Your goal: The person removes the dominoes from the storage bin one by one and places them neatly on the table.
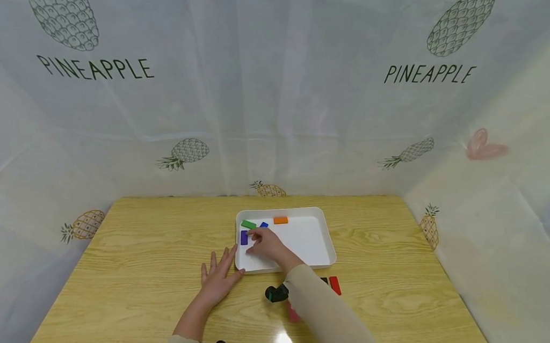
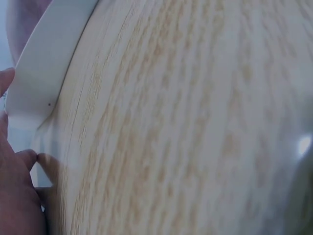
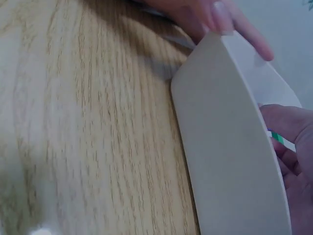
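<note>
A shallow white tray (image 1: 305,244) lies on the table. My right hand (image 1: 267,245) reaches into its left part, index fingertip right at the side of a purple block (image 1: 243,238). The thumb is spread away from that finger, and nothing shows between them. A green block (image 1: 248,224) and a blue block (image 1: 263,224) lie just beyond; the hand partly covers the blue one. To their right is an orange block (image 1: 280,220). My left hand (image 1: 216,285) rests by the tray's near left corner with fingers spread, thumb and index at its edge. In the right wrist view, the tray wall (image 3: 230,132) hides much of the right hand.
On the wooden table (image 1: 142,273), in front of the tray, lie a red block (image 1: 335,285), a black block (image 1: 324,280) and a pinkish-red block (image 1: 293,314), the last two partly hidden by the right sleeve (image 1: 327,310). A pineapple-print curtain (image 1: 268,86) hangs behind.
</note>
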Demonstrator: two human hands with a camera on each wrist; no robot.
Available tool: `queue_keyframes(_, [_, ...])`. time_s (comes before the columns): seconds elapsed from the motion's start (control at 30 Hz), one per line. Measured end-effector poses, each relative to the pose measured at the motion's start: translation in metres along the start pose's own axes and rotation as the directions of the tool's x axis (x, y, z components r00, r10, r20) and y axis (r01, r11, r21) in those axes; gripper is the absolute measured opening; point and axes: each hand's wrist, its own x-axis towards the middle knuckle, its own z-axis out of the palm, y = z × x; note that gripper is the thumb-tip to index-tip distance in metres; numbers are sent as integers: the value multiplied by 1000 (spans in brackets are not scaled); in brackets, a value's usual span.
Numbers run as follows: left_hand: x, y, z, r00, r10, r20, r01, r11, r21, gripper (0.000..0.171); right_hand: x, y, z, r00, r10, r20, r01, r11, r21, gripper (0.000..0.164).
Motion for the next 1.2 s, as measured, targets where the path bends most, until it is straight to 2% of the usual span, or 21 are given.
queue_keyframes(0.1, [-1, 1, 1, 1000, 2, -5, -2, 1000, -3, 73, 4, 2, 2, 1000, -16, 6, 16, 997, -80, 55])
queue_keyframes(0.27, [-3, 2, 2, 1000, -2, -4, 2, 1000, -10, 74, 1, -1, 3, 1000, -5, -13, 3, 992, -130, 61])
queue_keyframes(0.5, [-2, 2, 4, 1000, 4, -14, -4, 1000, 8, 74, 2, -3, 6, 999, 16, -47, -28, 966, -258, 62])
queue_keyframes(0.6, [-2, 3, 4, 1000, 5, -15, -4, 1000, 11, 74, 4, -4, 7, 998, 18, -60, -33, 964, -265, 61])
queue_keyframes(0.83, [-1, 1, 3, 1000, 3, -19, -3, 1000, 15, 74, 6, -6, 9, 997, 12, -77, -34, 958, -286, 48])
queue_keyframes(1.2, [1, 0, 2, 1000, -5, -17, 5, 1000, 18, 74, 8, -8, 8, 999, 5, -54, -20, 961, -277, 45])
